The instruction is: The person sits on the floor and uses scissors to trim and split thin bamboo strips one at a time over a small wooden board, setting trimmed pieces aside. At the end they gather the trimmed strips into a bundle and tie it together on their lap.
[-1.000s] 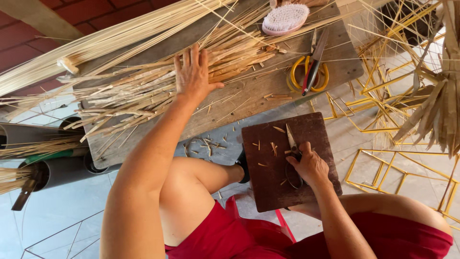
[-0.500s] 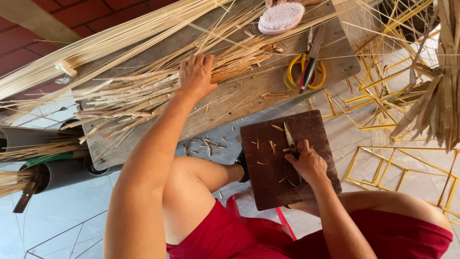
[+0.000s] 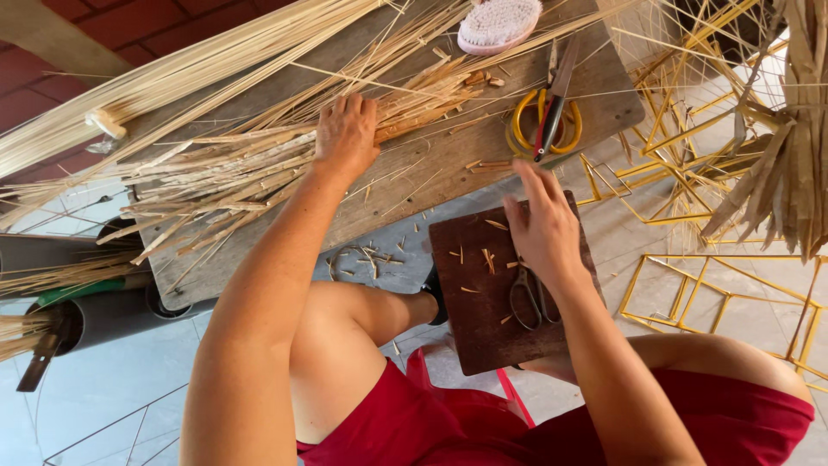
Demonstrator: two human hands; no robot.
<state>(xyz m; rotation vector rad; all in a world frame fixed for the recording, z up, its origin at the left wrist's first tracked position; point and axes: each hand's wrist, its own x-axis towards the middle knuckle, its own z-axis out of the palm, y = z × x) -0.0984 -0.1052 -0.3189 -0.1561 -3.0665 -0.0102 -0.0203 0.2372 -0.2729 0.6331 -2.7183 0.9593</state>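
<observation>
My left hand (image 3: 345,134) lies on a loose pile of pale bamboo strips (image 3: 241,173) on the wooden table (image 3: 448,164), its fingers curled over a bundle of them. My right hand (image 3: 542,226) hovers with fingers spread over a dark wooden board (image 3: 479,319) on my lap and holds nothing. Small metal scissors (image 3: 524,298) lie on the board just beside that wrist. Short strip offcuts (image 3: 487,257) are scattered on the board.
Yellow-handled shears (image 3: 548,121) and a pink brush (image 3: 498,22) lie at the table's far end. Long bamboo canes (image 3: 172,82) cross the upper left. Yellow frames (image 3: 716,293) cover the floor at right, beside dried leaves (image 3: 793,173). Dark tubes (image 3: 95,315) stand at left.
My right hand has let go of the small scissors, which now lie on the board, and has lifted with its fingers spread. My left hand's fingers have curled down onto the strips.
</observation>
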